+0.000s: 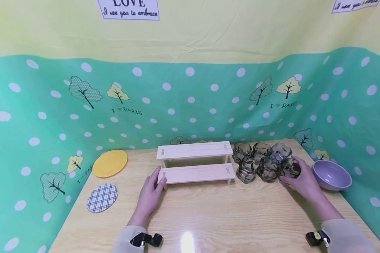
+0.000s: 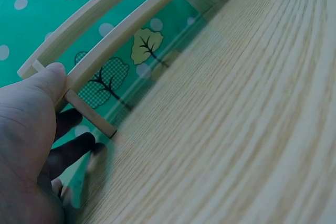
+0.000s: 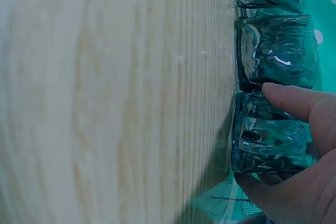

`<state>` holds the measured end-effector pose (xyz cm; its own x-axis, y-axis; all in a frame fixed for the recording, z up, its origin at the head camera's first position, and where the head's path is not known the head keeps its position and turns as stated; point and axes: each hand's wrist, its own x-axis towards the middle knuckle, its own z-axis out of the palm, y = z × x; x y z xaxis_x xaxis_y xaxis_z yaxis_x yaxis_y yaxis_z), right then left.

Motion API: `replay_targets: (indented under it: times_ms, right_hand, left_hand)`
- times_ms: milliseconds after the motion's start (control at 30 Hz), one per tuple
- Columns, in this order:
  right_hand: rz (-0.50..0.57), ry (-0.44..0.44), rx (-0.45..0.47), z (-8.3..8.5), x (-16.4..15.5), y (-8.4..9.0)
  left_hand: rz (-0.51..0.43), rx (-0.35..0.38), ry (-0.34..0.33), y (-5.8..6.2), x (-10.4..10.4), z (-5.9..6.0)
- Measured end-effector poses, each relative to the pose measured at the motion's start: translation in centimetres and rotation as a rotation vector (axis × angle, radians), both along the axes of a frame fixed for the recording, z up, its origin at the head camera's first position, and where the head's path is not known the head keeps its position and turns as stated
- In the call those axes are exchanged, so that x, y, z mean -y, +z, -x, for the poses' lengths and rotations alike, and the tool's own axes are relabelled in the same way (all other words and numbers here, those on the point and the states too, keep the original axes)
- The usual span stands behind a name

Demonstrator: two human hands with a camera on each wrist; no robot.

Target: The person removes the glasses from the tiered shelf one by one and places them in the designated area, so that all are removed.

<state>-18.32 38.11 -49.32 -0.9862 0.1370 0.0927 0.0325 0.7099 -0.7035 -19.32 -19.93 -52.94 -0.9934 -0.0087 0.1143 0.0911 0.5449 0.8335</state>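
At the middle back of the table is a two-tier wooden shelf [image 1: 196, 173]. My left hand [image 1: 152, 186] holds the left end of its lower board, with the thumb [image 2: 51, 80] on the board's end and the other fingers beside the leg [image 2: 90, 115]. To the right of the shelf, several dark, see-through glasses with wavy walls stand close together in two rows. My right hand [image 1: 305, 180] grips the front-right glass [image 1: 290, 168] between thumb and fingers. In the right wrist view, the gripped glass [image 3: 270, 135] stands beside a neighbouring glass [image 3: 278, 51].
A purple bowl [image 1: 331, 175] stands at the right edge, just beyond my right hand. On the left lie a yellow plate [image 1: 110, 163] and a checked round mat [image 1: 102, 198]. Dotted green cloth [image 1: 190, 91] hangs around the back and sides of the wooden table [image 1: 228, 218].
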Motion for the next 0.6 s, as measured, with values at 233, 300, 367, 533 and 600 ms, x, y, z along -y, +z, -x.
replay_targets:
  times_ms: [233,300,367,533,600]
  right_hand:
    - [-0.024,0.005,-0.032,-0.2,0.3,0.4]
    - [-0.038,0.009,-0.047,-0.5,0.5,0.8]
    - [-0.059,0.018,-0.074,-0.8,0.9,1.5]
    - [-0.148,0.052,-0.184,-1.6,2.7,3.7]
    - [-0.182,0.071,-0.219,-1.8,3.9,4.6]
  left_hand:
    - [0.011,0.021,0.004,0.1,0.4,0.0]
    - [0.014,0.032,0.004,0.4,0.6,0.1]
    - [0.035,0.02,-0.003,0.8,0.7,0.1]
    - [0.195,-0.076,-0.008,2.2,1.0,-0.5]
    - [0.28,-0.118,-0.008,2.8,1.0,-0.9]
